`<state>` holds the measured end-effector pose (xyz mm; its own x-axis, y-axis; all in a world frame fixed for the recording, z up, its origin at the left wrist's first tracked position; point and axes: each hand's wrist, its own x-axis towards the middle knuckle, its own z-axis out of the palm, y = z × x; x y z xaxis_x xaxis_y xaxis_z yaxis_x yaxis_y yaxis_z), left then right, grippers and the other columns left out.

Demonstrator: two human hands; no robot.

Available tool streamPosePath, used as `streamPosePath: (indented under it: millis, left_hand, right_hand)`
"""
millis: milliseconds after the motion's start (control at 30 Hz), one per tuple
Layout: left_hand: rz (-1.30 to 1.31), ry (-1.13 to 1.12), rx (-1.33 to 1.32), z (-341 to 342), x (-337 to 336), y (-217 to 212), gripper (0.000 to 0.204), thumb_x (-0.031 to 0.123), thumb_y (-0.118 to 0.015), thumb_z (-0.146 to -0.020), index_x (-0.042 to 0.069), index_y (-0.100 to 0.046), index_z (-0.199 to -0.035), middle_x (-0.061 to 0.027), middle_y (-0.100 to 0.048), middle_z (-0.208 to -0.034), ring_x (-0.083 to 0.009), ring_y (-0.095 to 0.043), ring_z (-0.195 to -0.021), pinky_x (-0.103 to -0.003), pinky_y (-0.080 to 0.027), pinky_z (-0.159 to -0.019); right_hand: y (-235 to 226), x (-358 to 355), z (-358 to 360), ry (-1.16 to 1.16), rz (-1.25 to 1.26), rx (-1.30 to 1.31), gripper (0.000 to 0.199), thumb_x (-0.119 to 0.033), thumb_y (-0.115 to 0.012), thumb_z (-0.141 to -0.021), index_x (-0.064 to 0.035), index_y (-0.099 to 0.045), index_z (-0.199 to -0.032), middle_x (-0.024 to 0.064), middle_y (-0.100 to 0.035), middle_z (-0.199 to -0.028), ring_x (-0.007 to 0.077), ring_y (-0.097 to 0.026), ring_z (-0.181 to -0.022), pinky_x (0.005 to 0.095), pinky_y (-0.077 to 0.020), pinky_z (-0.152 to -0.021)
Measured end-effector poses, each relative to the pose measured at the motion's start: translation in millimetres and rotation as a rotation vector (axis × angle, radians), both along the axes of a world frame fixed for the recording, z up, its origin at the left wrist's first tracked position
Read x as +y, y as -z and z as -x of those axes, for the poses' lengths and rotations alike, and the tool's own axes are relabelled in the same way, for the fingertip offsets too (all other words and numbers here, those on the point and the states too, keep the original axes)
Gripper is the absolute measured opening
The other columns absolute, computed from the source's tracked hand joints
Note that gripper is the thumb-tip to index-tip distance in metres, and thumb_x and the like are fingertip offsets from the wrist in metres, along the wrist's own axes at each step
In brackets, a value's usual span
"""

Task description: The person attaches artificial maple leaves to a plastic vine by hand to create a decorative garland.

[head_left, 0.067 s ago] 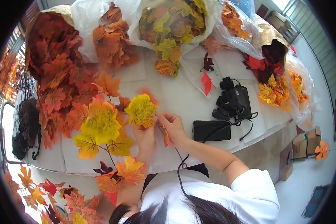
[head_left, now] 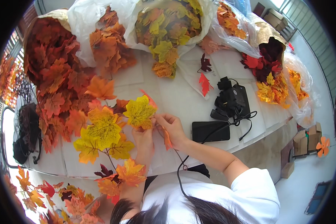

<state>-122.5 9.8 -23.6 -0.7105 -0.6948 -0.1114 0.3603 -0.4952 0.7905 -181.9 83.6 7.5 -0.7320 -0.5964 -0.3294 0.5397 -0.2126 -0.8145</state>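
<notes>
An artificial maple-leaf branch with yellow and orange leaves lies across my left forearm and the table; one large yellow leaf (head_left: pixel 103 128) hangs over its near part. My left hand (head_left: pixel 143 139) is closed just under a speckled yellow leaf (head_left: pixel 140 112), thumb and fingers pinching at its base. Close beside it, my right hand (head_left: pixel 171 128) is closed with fingertips pinched on the branch's thin stem; the exact grip point is hidden. Below the right fingers dangles a narrow orange leaf (head_left: pixel 167 139). The stem's looped end (head_left: pixel 185 167) points toward my body.
Red-orange leaves (head_left: pixel 56 74) spill from a paper bag at left. Plastic bags of orange and yellow-green leaves (head_left: pixel 168 30) line the back. Right of my hands are a black phone-like slab (head_left: pixel 211 131) and a black device with cables (head_left: pixel 233 99). Another leafy branch (head_left: pixel 35 196) stands lower left.
The view has shifted slightly. The speckled yellow leaf between my hands has tilted a little, and the red leaf behind it looks sharper. Both hands keep their pinch.
</notes>
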Motion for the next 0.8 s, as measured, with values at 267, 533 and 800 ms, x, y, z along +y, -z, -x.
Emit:
streamPosePath:
  millis: [267, 533, 800]
  left_hand:
    - [-0.150, 0.073, -0.058, -0.1, 0.6, -23.3, 0.018, 0.000, -0.059, -0.074, 0.002, -0.055, -0.091, -0.0041, -0.057, -0.086, -0.0117, -0.052, -0.072, -0.024, -0.044, -0.060]
    - [-0.340, 0.501, -0.131, -3.3, -2.9, -32.8, 0.019, 0.014, -0.054, -0.081, 0.001, -0.055, -0.096, -0.0056, -0.057, -0.086, -0.0155, -0.055, -0.077, -0.026, -0.046, -0.065]
    - [-0.137, 0.481, -0.163, 1.2, -5.2, -19.8, 0.023, 0.012, -0.056, -0.080, -0.003, -0.054, -0.096, -0.0071, -0.058, -0.078, -0.0182, -0.057, -0.067, -0.028, -0.048, -0.062]
  right_hand:
    - [-19.8, 13.2, 24.9, -0.155, -0.165, 0.159, 0.017, -0.017, -0.055, -0.081, -0.0004, -0.057, -0.083, 0.0023, -0.058, -0.075, 0.0046, -0.051, -0.065, 0.0187, -0.0409, -0.055]
    - [-56.8, 12.5, 139.5, -0.143, -0.457, 1.459, 0.015, -0.018, -0.061, -0.074, -0.0072, -0.059, -0.084, 0.0001, -0.058, -0.071, 0.0076, -0.053, -0.066, 0.0236, -0.0434, -0.059]
    - [-68.8, 130.0, 484.9, 0.975, -1.042, 1.638, 0.046, -0.019, -0.060, -0.069, -0.0070, -0.045, -0.111, 0.0197, -0.045, -0.111, 0.0326, -0.049, -0.094, 0.0384, -0.0374, -0.085]
